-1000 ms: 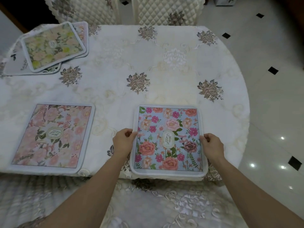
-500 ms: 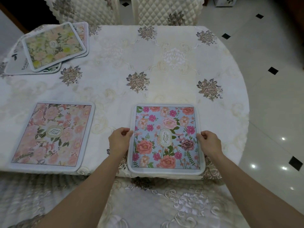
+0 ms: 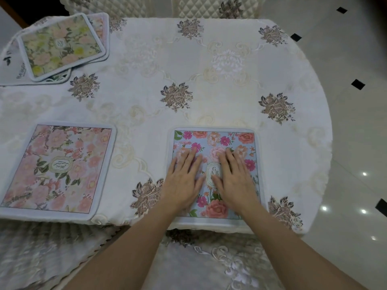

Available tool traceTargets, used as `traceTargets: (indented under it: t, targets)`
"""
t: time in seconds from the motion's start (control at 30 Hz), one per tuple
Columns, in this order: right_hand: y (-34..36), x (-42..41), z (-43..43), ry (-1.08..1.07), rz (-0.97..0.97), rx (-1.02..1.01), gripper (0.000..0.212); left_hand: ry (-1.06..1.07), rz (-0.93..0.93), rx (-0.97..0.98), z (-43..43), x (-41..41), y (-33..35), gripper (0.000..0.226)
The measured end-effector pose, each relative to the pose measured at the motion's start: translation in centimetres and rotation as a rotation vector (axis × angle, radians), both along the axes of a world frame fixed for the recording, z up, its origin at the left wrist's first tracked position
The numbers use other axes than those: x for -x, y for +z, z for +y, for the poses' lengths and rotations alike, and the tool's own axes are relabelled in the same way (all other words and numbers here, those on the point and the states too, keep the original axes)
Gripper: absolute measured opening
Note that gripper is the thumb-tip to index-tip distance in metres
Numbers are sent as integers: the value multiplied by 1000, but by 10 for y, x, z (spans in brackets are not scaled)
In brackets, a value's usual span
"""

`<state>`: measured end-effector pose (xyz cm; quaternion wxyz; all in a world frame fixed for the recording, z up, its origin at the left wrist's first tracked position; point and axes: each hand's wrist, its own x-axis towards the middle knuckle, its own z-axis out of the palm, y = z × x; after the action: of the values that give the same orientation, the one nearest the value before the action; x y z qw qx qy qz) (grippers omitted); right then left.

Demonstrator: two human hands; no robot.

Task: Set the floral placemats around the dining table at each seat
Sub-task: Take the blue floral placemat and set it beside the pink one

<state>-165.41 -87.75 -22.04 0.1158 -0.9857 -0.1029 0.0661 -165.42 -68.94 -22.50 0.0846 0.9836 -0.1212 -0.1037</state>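
Both hands lie flat, palms down, on the blue floral placemat [image 3: 215, 174] that sits at the near edge of the table [image 3: 209, 80], toward its right side. The left hand [image 3: 184, 181] covers the mat's left half, its outer edge reaching over the mat's left border, and the right hand [image 3: 234, 181] covers the middle and right part, just beside the oval label printed at the centre. The fingers [image 3: 190, 158] of both hands are stretched out and loosely spread, pressing on the mat and gripping nothing. The mat lies square to the table's near edge, its lower border at the rim where the cloth drops away. A pink floral placemat [image 3: 58, 170] lies flat at the near edge toward the left, well apart from the blue one. At the far left corner a stack of placemats [image 3: 60, 47] rests askew, a green and yellow floral one on top, with others fanned out beneath it. The table wears a cream embroidered tablecloth [image 3: 178, 97] with brown flower motifs. Two quilted chair backs [image 3: 199, 7] stand at the far edge, and a glossy tiled floor [image 3: 351, 122] shows to the right.
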Motion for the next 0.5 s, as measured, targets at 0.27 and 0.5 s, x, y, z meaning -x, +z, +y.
traceTargets:
  t: [0.27,0.5]
  targets:
    - [-9,1,-32,6,6,111,80,96,-17,13,8,-1,-9,74]
    - [2,3,-44,-13,84,59,76,107,87,17,6,-5,5,78]
